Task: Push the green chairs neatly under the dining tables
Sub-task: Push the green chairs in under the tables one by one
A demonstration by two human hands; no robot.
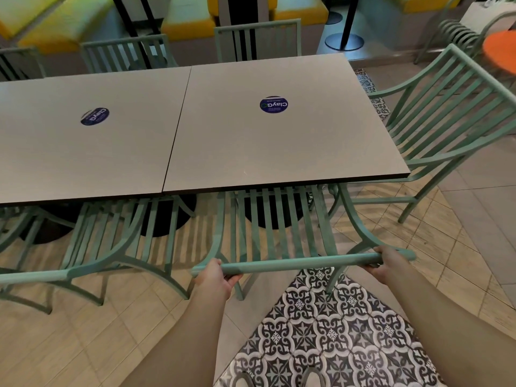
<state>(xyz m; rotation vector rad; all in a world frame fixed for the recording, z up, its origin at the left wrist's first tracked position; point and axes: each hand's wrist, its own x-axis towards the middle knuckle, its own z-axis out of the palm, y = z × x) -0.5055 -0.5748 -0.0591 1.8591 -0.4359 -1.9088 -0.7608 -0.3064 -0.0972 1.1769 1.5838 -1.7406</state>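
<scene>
Your left hand (215, 277) and right hand (389, 263) both grasp the top rail of the green chair (279, 233) — its seat sits tucked beneath the near edge of the right-hand dining table (279, 141). Another green chair (446, 115) stands angled at that table's right edge.

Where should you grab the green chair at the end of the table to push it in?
Probably its top rail, one hand toward each end. That green chair stands at the table's right end, its back facing away, so come from behind it, on the right.
</scene>
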